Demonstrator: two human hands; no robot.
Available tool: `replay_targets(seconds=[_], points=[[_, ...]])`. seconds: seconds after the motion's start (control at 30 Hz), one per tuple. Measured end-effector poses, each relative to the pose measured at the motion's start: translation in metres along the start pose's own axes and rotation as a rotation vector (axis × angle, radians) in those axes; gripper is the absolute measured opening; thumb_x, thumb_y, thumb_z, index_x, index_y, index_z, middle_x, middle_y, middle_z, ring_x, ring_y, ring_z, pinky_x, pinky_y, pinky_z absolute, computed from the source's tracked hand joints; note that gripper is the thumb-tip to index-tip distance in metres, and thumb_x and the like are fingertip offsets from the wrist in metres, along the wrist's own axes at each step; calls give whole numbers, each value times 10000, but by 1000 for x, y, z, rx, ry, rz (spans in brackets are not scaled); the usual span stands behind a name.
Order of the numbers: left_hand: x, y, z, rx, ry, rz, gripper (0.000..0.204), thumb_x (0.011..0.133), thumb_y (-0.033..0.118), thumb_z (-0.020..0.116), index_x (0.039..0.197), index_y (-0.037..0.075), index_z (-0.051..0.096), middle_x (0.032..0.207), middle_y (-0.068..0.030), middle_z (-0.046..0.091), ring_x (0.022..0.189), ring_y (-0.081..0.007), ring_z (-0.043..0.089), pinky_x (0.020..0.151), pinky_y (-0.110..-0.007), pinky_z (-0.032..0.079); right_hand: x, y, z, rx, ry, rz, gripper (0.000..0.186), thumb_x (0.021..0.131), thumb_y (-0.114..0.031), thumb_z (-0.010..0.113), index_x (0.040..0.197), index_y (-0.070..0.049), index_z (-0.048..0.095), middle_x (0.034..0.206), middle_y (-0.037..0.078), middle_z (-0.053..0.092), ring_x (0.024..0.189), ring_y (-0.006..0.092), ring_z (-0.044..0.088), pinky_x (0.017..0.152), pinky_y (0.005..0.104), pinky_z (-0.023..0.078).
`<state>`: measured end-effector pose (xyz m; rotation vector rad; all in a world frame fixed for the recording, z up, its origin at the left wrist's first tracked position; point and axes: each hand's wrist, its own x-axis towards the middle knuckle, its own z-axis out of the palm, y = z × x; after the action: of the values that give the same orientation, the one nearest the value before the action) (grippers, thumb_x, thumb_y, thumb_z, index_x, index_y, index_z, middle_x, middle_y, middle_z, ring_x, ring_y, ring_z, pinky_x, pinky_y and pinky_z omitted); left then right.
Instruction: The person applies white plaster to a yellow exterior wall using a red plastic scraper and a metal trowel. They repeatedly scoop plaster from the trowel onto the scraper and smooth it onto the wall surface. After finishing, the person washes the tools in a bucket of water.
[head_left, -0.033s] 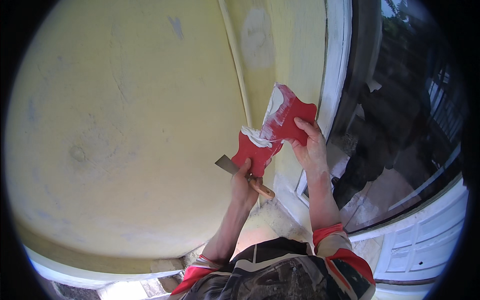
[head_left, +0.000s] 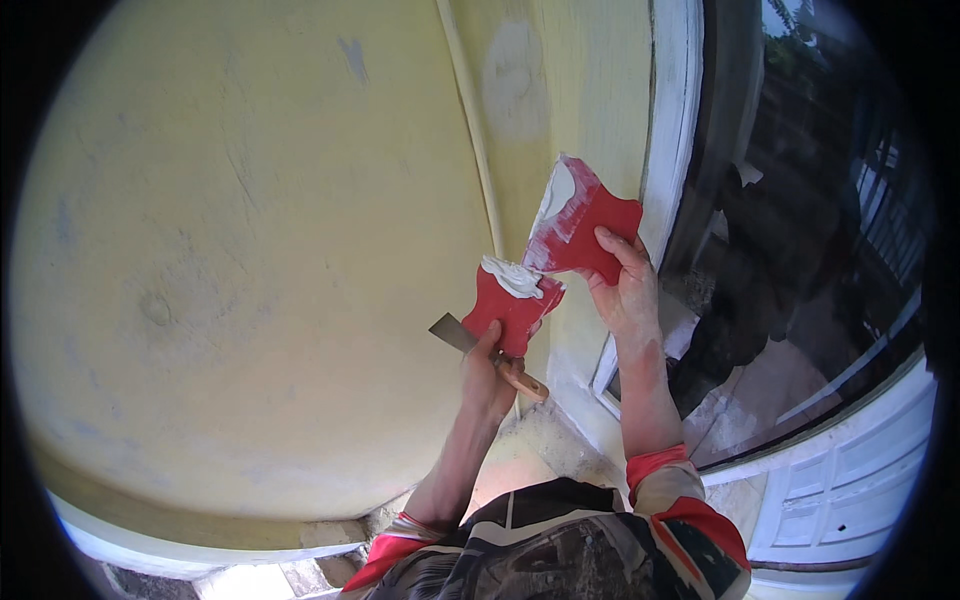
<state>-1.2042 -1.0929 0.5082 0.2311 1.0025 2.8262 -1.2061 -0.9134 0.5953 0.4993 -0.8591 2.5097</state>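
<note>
Red plastic spreader [head_left: 585,228], white filler smeared along upper left edge, held up against yellow wall [head_left: 250,250], near white window frame [head_left: 672,120]. Right hand [head_left: 625,290] closed on its lower right corner, thumb on front. Second red spreader [head_left: 512,305] just below and left, lump of white filler [head_left: 512,277] on top edge, corner touching first spreader. Left hand [head_left: 487,375] closed on second spreader plus metal putty knife [head_left: 470,342] with wooden handle. Thin pale pipe [head_left: 470,130] runs up wall. Dark window glass [head_left: 800,250] at right.
</note>
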Motion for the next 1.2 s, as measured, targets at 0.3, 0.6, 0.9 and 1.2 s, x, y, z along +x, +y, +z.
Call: replay_targets(seconds=[0.3, 0.6, 0.9, 1.2], points=[[-21, 3, 32, -20, -71, 217, 280, 1009, 171, 517, 1254, 39, 495, 1097, -118, 677, 1077, -277, 675, 413, -240, 470, 147, -16, 44, -966, -24, -1013, 338, 909, -15, 612, 1241, -75, 641, 1145, 101, 705, 1030, 286, 683, 901, 363, 517], [-26, 4, 25, 53, -42, 328, 262, 1009, 205, 522, 1206, 33, 518, 1033, -105, 678, 1074, -264, 663, 402, -244, 431, 140, 28, -18, -1203, -176, -1248, 574, 825, 87, 541, 1365, -108, 558, 1344, 143, 591, 1187, 356, 603, 947, 418, 543], [-23, 3, 15, 68, -11, 320, 330, 1012, 209, 511, 1276, 14, 484, 1076, -129, 678, 1074, -250, 662, 400, -237, 453, 183, -35, 63, -1360, 297, -723, 432, 868, 23, 526, 1288, -61, 584, 1092, 170, 701, 907, 401, 681, 783, 477, 552], [-31, 3, 28, 60, 55, 332, 127, 1005, 154, 513, 1089, 66, 546, 875, -67, 650, 548, -127, 541, 432, -256, 417, 125, -19, 27, -953, -90, -950, 402, 908, 10, 518, 1297, -60, 593, 1132, 172, 695, 948, 315, 709, 770, 359, 566]])
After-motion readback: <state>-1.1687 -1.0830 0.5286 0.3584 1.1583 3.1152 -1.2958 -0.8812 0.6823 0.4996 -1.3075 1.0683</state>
